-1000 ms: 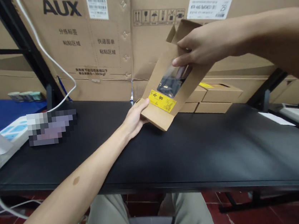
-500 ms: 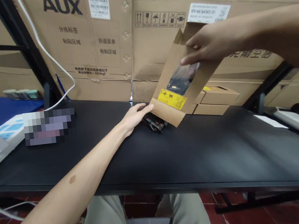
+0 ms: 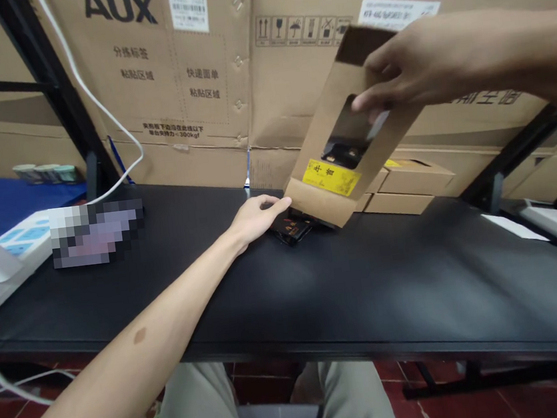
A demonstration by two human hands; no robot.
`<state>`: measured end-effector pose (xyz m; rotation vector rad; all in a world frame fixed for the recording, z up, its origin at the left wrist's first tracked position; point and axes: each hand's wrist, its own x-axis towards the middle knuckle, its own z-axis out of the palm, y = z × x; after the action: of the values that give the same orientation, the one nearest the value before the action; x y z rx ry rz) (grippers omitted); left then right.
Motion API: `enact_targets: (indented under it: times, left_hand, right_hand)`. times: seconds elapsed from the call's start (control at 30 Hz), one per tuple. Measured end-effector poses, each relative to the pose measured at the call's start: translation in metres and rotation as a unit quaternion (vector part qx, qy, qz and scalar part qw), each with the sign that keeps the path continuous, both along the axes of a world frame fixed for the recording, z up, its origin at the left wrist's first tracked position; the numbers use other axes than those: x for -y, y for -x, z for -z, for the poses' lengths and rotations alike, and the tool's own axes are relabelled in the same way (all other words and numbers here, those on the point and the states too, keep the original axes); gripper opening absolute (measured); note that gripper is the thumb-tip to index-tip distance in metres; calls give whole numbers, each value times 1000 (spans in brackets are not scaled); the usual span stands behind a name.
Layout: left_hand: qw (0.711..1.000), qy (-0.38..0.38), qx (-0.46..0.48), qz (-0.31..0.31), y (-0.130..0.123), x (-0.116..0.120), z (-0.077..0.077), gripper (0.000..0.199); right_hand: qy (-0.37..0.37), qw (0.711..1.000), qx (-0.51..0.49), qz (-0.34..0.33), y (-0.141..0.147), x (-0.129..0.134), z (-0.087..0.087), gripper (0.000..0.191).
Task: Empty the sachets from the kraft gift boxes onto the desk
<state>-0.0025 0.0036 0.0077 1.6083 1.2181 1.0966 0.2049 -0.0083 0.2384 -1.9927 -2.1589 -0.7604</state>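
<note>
Black tabletop at frame centre: open left hand lay palm down, fingertips at lower edge of kraft paper pouch, just beside small black packet. Right hand gripped pouch near top, holding it tilted above table. Pouch probably light, thin, easily creased; best held at top edge. Clear window, yellow label; cardboard cartons behind.

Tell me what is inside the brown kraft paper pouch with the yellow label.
The brown kraft paper pouch shows something dark through its clear window; paper and the right hand hide the rest.
</note>
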Motion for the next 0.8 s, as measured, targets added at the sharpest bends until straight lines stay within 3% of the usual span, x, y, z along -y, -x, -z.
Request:
enact_targets:
  times: [0.23, 0.37, 0.57, 0.7, 0.8]
  left_hand:
    - [1000, -20, 2, 3, 1, -1, 1, 47]
    - [1000, -25, 6, 11, 1, 0, 0, 48]
    - [1000, -25, 8, 15, 0, 1, -1, 42]
    - [999, -30, 6, 12, 0, 0, 0, 37]
    - [999, -29, 10, 8, -1, 0, 0, 36]
  right_hand:
    - [-12, 1000, -5, 8, -4, 9, 0, 37]
    - [-59, 998, 32, -15, -26, -4, -5, 43]
    - [-55, 998, 8, -42, -46, -25, -5, 46]
    - [-52, 998, 5, -17, -60, -31, -8, 44]
    - [-81, 996, -18, -39, -66, -25, -6, 49]
